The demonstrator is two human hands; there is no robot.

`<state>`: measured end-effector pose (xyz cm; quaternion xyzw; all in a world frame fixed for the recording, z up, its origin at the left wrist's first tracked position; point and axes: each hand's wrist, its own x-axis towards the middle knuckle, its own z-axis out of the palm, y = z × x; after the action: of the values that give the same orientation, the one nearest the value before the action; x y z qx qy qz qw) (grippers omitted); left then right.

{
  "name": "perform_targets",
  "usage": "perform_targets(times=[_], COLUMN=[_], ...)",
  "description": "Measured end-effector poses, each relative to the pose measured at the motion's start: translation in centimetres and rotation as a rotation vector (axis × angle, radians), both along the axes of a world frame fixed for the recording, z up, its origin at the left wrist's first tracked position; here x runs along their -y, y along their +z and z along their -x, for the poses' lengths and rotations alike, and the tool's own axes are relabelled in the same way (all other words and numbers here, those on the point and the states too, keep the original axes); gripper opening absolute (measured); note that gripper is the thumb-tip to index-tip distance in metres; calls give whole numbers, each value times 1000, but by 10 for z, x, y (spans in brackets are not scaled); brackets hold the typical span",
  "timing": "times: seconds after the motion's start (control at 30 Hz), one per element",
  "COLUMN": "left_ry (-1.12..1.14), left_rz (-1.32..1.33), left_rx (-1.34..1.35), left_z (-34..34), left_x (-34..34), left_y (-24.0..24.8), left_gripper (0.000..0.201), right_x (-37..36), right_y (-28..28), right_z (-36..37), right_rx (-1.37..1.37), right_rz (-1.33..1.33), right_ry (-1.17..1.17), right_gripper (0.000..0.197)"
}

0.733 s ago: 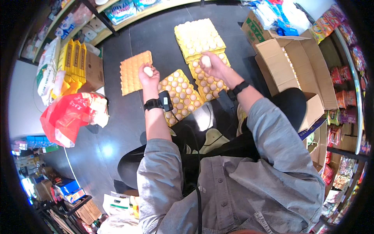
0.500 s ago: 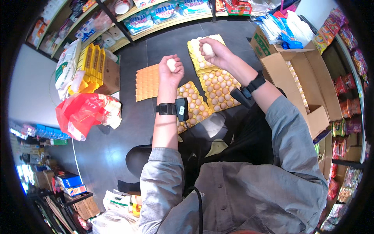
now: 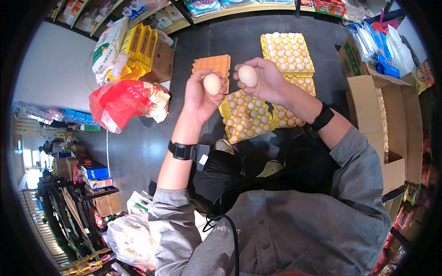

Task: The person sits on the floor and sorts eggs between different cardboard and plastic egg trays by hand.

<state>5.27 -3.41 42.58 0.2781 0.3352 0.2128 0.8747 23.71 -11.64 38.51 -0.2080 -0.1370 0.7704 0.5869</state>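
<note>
My left hand (image 3: 199, 99) is closed around a pale egg (image 3: 212, 84), with the palm turned up. Facing it, my right hand (image 3: 270, 85) grips another pale egg (image 3: 247, 76) between thumb and fingers. A small gap separates the two eggs. Both hands are held above the floor, over the egg trays. An orange egg tray (image 3: 216, 63), with bare cups where it shows, lies beyond my left hand. Below the hands is a yellow tray (image 3: 224, 120) filled with eggs. Another egg-filled yellow tray (image 3: 314, 87) is partly hidden by my right forearm; a further yellow one (image 3: 297, 73) stands behind it.
An open cardboard box (image 3: 412, 133) with eggs along its inside stands at the right. A red plastic bag (image 3: 113, 103) and yellow packages (image 3: 138, 43) are at the left. Stocked shelves (image 3: 244, 14) run along the back; a clear bag (image 3: 131, 241) lies at lower left.
The view has shifted, so the trays sit farther right in it. My hands have come closer together and nearer to me, each still holding its egg. The near tray shows more fully.
</note>
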Motion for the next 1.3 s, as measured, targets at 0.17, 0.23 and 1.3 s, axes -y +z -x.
perform_targets(times=[0.17, 0.23, 1.3], left_ry=[115, 134, 500], left_rz=[43, 53, 14], left_rx=[-31, -25, -85], left_z=[6, 7, 69], left_x=[-14, -20, -126], left_y=[-26, -31, -48], left_gripper=[23, 23, 20], right_x=[-9, -15, -123], right_y=[-5, -10, -396], right_z=[9, 16, 157], right_rx=[-19, 3, 1399], right_rz=[-35, 29, 240], right_ry=[-58, -64, 75], right_gripper=[28, 30, 27])
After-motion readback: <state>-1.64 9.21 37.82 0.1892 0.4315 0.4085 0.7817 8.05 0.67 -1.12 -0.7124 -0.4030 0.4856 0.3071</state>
